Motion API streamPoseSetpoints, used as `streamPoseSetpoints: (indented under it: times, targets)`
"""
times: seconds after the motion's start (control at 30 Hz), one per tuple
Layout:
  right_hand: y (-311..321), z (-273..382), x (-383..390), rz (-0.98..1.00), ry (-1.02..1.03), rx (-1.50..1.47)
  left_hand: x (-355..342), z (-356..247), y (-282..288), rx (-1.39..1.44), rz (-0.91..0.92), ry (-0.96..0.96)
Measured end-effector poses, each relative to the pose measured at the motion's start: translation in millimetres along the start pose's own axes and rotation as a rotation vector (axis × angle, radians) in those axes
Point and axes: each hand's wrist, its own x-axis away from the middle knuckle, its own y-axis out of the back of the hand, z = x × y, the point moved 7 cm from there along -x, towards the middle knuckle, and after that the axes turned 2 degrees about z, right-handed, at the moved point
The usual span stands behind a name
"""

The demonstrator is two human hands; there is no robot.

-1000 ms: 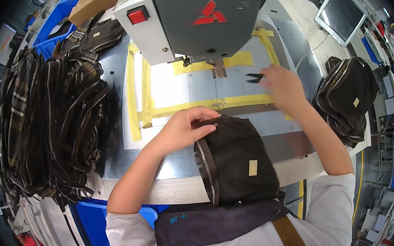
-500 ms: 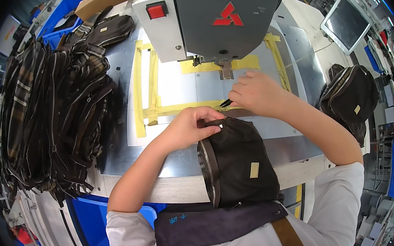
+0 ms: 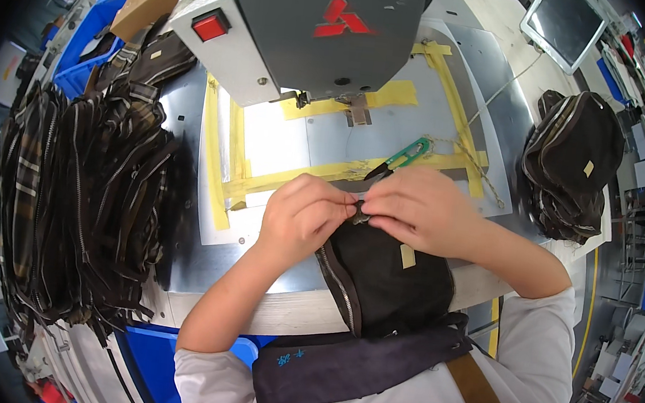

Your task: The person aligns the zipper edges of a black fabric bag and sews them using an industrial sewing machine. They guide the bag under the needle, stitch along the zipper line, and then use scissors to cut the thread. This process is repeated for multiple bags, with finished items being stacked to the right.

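Note:
A dark brown zippered bag lies at the front edge of the sewing machine's bed, against my apron. It has a metal zip down its left side and a small pale label. My left hand is closed in a pinch on the bag's far edge. Right beside it, my right hand pinches the same edge, and a small dark fold shows between the fingertips. Just beyond the right hand lie green-handled thread snips with black blades, a cord tied to their handle.
The grey sewing machine head with a red switch stands over a metal plate marked with yellow tape. Stacked plaid-and-brown bags fill the left; more bags sit at right. A blue bin is below the table.
My right hand has let go of the snips, which now lie on the plate, and come toward me onto the bag's edge beside my left hand. The view has shifted slightly.

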Motion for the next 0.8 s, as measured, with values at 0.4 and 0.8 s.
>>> streamPoseSetpoints:
  times: [0.4,0.8]
  targets:
    - [2.9,19.4,25.8,-0.18,0.331,0.178,5.0,1.0,-5.9,-0.064,-0.003,0.034]
    - [2.1,-33.6,114.6,0.18,-0.966,-0.734,-26.4,11.0,-35.8,0.558,0.056,0.546]
